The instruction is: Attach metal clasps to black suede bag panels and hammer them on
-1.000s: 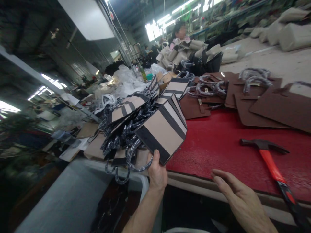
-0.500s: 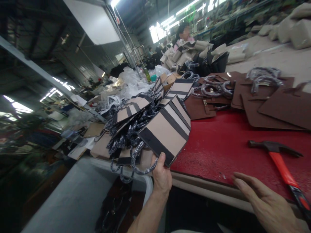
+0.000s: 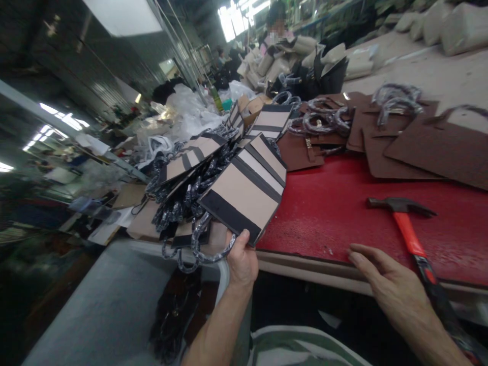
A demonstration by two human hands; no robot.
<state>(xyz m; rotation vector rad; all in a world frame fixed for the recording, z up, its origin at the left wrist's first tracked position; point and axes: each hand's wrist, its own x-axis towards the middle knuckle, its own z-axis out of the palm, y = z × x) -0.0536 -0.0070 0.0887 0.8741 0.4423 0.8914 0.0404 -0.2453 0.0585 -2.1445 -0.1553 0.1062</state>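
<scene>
My left hand [image 3: 243, 259] pinches the near corner of a beige and black handbag panel [image 3: 244, 190], thumb on top, fingers underneath. The panel lies tilted on a heap of similar panels. A plastic-wrapped handle [image 3: 213, 258] loops out beside my left wrist. At the front edge of the red tabletop [image 3: 324, 213] my right hand [image 3: 392, 282] holds nothing; its fingers are stretched out and its thumb is apart from them. The claw hammer [image 3: 407, 229], with its orange and black handle, lies just beyond and right of that hand.
Brown bag panels [image 3: 415, 147] with wrapped handles lie at the back right of the table. A grey bin [image 3: 114, 295] with dark pieces inside stands below the left edge. Clear plastic sheeting [image 3: 190, 114] is piled behind the heap, and a person [image 3: 276, 30] is farther back.
The view has shifted, so the table and its contents appear farther left and higher. My left hand keeps its hold on the panel. My right hand stays open by the table edge.
</scene>
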